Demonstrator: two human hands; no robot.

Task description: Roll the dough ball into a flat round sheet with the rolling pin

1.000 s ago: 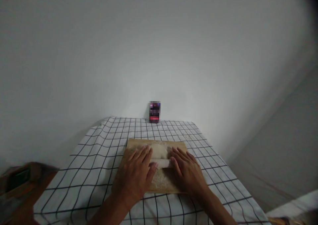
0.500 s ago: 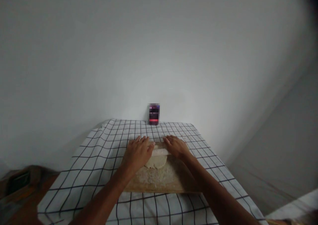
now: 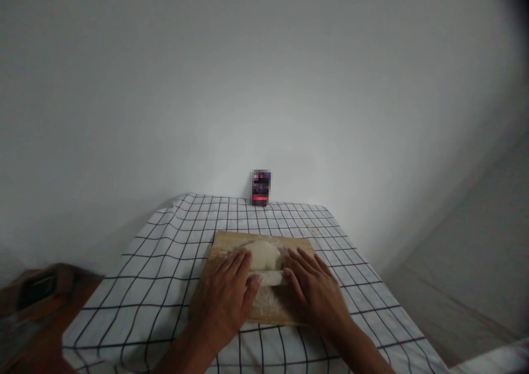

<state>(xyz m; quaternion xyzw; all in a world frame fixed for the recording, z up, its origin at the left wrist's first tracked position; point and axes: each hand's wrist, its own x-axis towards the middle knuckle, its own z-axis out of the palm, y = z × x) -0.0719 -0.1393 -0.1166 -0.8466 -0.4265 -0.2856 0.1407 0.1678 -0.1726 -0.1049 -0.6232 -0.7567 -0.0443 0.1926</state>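
A pale rolling pin point(image 3: 270, 277) lies crosswise over the near part of a flattened piece of dough point(image 3: 265, 254). Beneath both is a floured wooden board point(image 3: 266, 312). Over the pin's left end rests my left hand point(image 3: 229, 291), palm down, fingers stretched forward beside the dough. My right hand point(image 3: 316, 286) lies the same way over the right end, its fingers extended and slightly spread. Both hands cover the ends of the pin, so only its middle shows between the thumbs.
A white cloth with a dark grid point(image 3: 165, 242) covers the table. At the back, against the pale wall point(image 3: 264, 87), stands a small dark pack point(image 3: 260, 189), its front pixelated. A brown box-like object point(image 3: 41, 291) is low at the left, beyond the table edge.
Both hands have come back toward me with the rolling pin, from the board's far side to its nearer half. More dough now shows beyond the pin.
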